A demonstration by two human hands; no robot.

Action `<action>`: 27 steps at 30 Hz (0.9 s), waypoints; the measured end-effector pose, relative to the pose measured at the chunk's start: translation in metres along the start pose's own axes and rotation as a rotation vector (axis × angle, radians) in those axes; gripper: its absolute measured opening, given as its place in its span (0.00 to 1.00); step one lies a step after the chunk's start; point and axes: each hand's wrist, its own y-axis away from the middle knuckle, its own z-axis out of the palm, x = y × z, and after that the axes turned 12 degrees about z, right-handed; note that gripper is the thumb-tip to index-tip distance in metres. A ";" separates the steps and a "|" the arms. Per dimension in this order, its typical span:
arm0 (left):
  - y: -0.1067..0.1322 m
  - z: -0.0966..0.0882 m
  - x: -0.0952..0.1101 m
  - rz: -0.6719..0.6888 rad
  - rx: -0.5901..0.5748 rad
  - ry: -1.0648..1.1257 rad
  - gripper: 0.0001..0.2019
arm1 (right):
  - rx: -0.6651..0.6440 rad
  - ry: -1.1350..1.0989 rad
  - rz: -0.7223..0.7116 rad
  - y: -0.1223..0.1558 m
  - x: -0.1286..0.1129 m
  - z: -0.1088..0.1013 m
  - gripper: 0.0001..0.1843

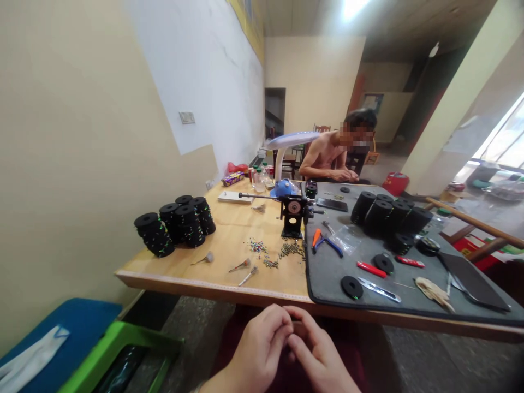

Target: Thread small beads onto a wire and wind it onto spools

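My left hand [257, 344] and my right hand [321, 349] are close together low in the head view, below the table's front edge. Their fingertips meet around a small brownish object [298, 329], which is mostly hidden and too small to identify. Nearest to my hands is the wooden table edge [213, 286], with a grey work mat [335, 284] to the right. Small beads [257, 246] and several hand tools lie on the tabletop beyond them, out of reach of my fingers' current spot.
Stacks of black spools [155, 234] stand at the table's left, with more [379, 215] on the mat. A small hand-cranked winder [293, 215] is clamped near the mat's edge. Orange-handled pliers [321, 241] lie on the mat. A seated person [327, 158] works at the far end. A blue-and-green stool [77, 338] sits lower left.
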 end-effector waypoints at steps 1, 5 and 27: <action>0.002 -0.001 -0.003 0.022 0.019 -0.050 0.09 | -0.034 -0.042 0.029 -0.004 0.002 0.006 0.18; 0.007 -0.006 -0.013 -0.020 0.039 -0.108 0.08 | 0.025 0.045 0.055 -0.016 0.017 0.014 0.13; -0.032 -0.044 -0.103 -0.191 0.080 -0.820 0.07 | 0.192 -0.418 0.289 -0.025 0.047 0.010 0.19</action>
